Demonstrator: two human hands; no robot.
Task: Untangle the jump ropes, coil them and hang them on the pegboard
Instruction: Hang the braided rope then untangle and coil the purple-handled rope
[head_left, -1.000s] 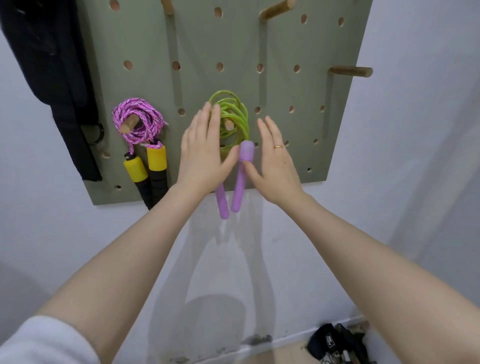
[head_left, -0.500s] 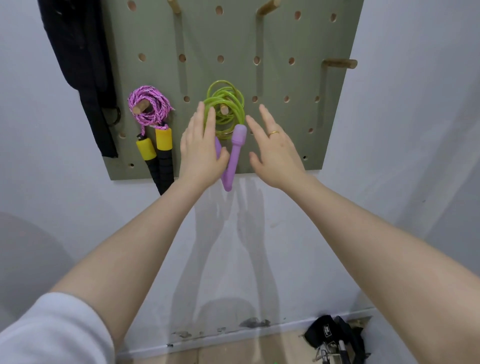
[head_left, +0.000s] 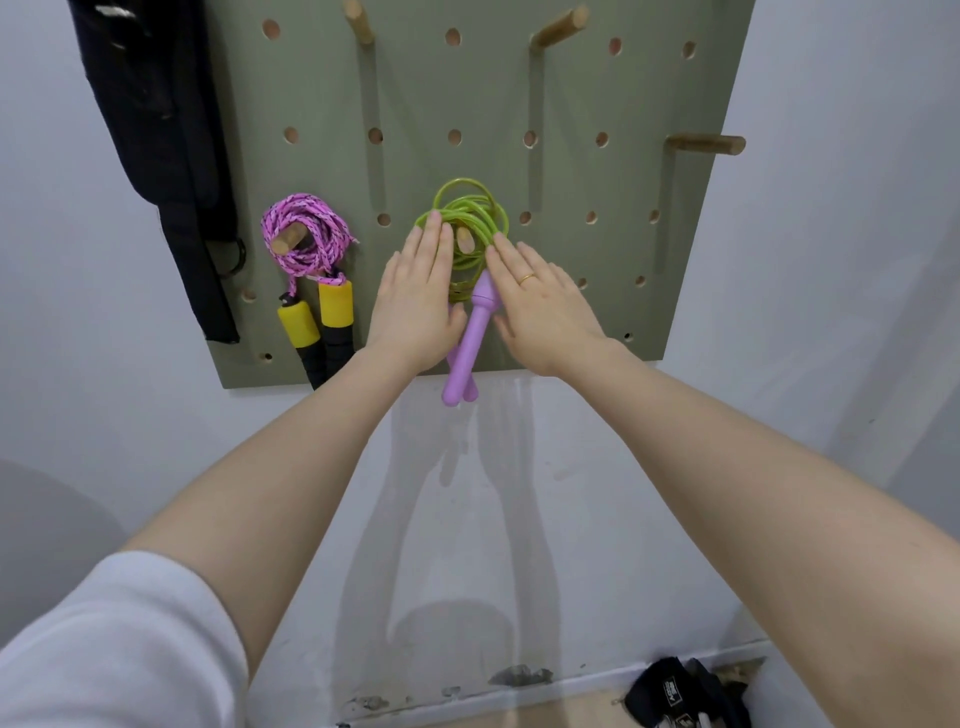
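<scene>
While both hands (head_left: 415, 306) (head_left: 545, 312) lie flat, fingers (head_left: 434, 241) straight, on the green rope (head_left: 470, 208), it hangs coiled on the pegboard (head_left: 571, 182). Pressing evenly should seat the loops behind the peg (head_left: 464, 240); a pink rope (head_left: 304, 239) hangs left.

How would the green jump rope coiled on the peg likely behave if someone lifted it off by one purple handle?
The green jump rope looks like thin glossy plastic cord, so its loose loops would probably spring apart and uncoil. The purple handles appear rigid and smooth, likely light, perhaps slippery. The free handle would probably dangle and swing.

Both arms stretched fwd, left hand (head_left: 415, 306) & right hand (head_left: 545, 312) flat, fingers straight, palms away.
</scene>
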